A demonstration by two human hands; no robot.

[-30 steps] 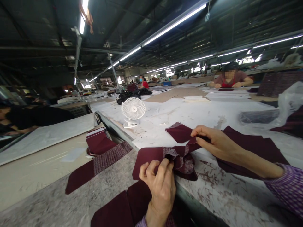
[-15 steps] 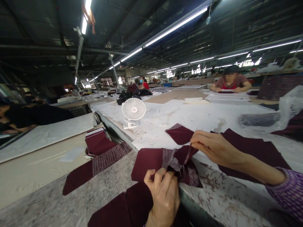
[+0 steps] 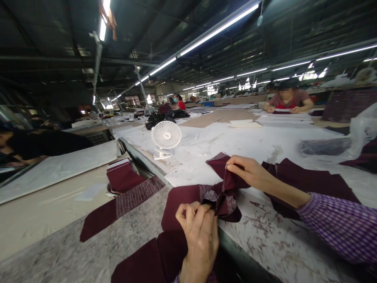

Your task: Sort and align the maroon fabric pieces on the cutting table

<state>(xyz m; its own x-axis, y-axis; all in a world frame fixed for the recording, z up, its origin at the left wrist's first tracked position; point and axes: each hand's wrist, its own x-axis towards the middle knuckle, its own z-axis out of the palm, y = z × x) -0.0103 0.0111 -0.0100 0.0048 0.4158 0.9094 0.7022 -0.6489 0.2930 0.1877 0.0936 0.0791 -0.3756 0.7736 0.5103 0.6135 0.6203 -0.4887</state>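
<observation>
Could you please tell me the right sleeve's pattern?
The right sleeve is purple-and-white checked, head view.

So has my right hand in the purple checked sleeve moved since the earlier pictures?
Yes: your right hand moved leftward in view, nearer the round white fan.

The gathered cloth [image 3: 234, 181] looks matt and smooth, with rough-looking patches; the fan [image 3: 166, 135] is smooth plastic, the bag [image 3: 358, 131] glossy see-through plastic, the sleeve [image 3: 338, 224] matt woven fabric
</observation>
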